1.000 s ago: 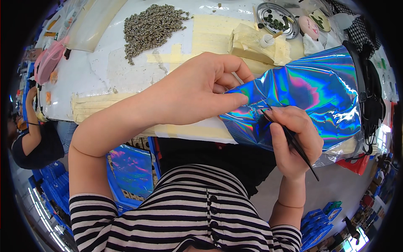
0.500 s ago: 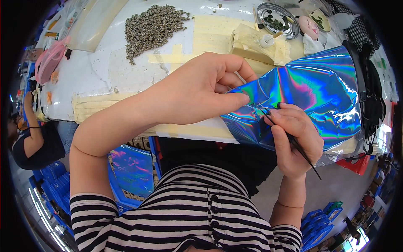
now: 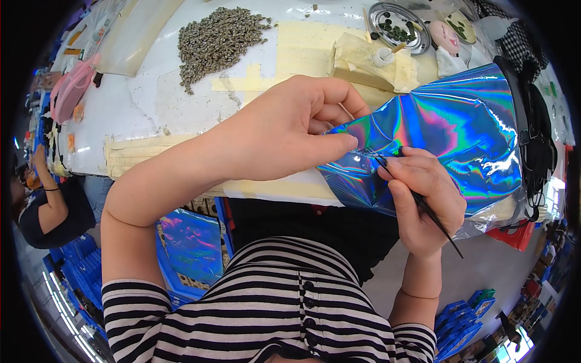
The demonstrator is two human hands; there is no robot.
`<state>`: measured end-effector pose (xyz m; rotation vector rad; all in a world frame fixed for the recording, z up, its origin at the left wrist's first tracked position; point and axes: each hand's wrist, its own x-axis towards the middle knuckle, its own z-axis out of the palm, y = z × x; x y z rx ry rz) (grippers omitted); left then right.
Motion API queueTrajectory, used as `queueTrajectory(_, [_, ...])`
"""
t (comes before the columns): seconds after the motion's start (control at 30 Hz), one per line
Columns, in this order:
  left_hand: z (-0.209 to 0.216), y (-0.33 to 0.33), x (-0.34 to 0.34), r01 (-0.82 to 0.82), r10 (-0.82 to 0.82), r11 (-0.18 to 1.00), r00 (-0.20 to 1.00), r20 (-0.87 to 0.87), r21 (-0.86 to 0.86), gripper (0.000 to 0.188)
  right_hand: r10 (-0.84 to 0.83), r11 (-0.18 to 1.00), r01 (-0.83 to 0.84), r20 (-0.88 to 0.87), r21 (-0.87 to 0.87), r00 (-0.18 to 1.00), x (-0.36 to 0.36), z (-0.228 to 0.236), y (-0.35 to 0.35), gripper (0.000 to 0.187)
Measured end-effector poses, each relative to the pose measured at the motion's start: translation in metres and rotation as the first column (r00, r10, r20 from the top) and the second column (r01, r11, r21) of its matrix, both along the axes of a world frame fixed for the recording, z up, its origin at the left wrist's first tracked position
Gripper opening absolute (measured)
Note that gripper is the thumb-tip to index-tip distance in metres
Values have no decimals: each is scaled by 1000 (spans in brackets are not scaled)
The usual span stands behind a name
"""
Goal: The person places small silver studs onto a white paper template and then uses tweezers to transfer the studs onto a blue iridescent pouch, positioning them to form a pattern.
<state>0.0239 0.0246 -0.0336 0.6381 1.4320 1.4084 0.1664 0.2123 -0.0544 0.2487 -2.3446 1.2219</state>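
Note:
Across the right of the bench lies a shiny blue iridescent sheet [image 3: 451,130], creased and gathered toward its left end. My left hand [image 3: 302,124] is closed at that end, its thumb pressed on the sheet and its fingers curled partly out of sight. Between the thumb and fingers of my right hand [image 3: 426,196] is a slim black tool [image 3: 433,215] with a tapered rear end. Its front tip reaches the creased material just right of my left thumb. A small black piece [image 3: 400,150] shows at my right fingertips; what it is stays unclear.
Grey-brown small pieces [image 3: 218,42] are heaped at the back. A tape-covered block [image 3: 366,63] and a round metal tray [image 3: 378,15] stand beyond my hands. Black straps [image 3: 535,133] lie at the right. A pink basket [image 3: 74,91] and another person [image 3: 54,209] are at the left.
My right hand and the tool tip have shifted very slightly at the creased spot. My left hand keeps its hold. The other person's arm at the left has moved a little.

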Motion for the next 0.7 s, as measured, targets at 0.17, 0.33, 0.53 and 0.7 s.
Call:
queueTrajectory(0.17, [-2,0,0,-15,14,1000,999,-43,-27,22,0,1000,0,2,-4,1000,0,0,0,15])
queueTrajectory(0.33, [0,0,1,-22,21,999,999,-29,-39,22,-1,1000,1,4,-3,1000,0,0,0,15])
queueTrajectory(0.53, [0,0,0,-28,28,999,1000,-5,-41,23,5,999,-5,9,33,1000,0,0,-1,16])
queueTrajectory(0.7, [0,-1,-1,-25,24,998,1000,-19,-56,23,2,999,-2,6,43,1000,-1,1,-2,19])
